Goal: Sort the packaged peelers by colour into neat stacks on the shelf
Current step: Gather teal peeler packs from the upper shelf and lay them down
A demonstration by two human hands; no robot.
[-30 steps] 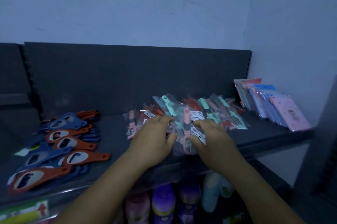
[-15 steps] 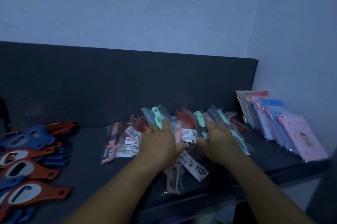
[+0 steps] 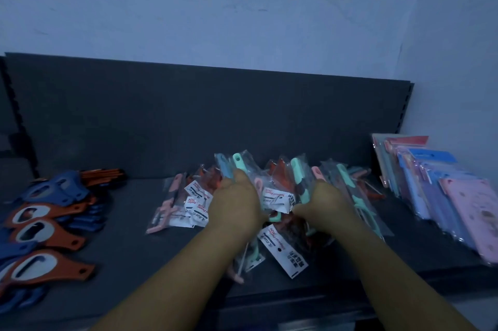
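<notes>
A: Dark grey is the shelf, and the light is weak. What lies nearest to us?

B: Both forearms come in from the near edge. At the near left are orange and blue flat tools in an overlapping row. One packaged peeler with a white label lies near, between the two wrists.

A: And the hands?

B: The left hand has its fingers curled over the pile of packaged peelers in the middle of the shelf, close to a mint-handled peeler and a blue-handled one. The right hand grasps the packets just beside it, with another mint handle standing up between the hands. Which exact packet each hand holds I cannot tell, because the picture is blurred.

A: What is beside the pile?

B: To the left, touching the pile, some pink peelers lie flat in their bags. To the right, red and mint ones spread out. At the far right, flat pink and blue packets lean in a row. Behind everything stands the dark back panel, then the pale wall.
</notes>
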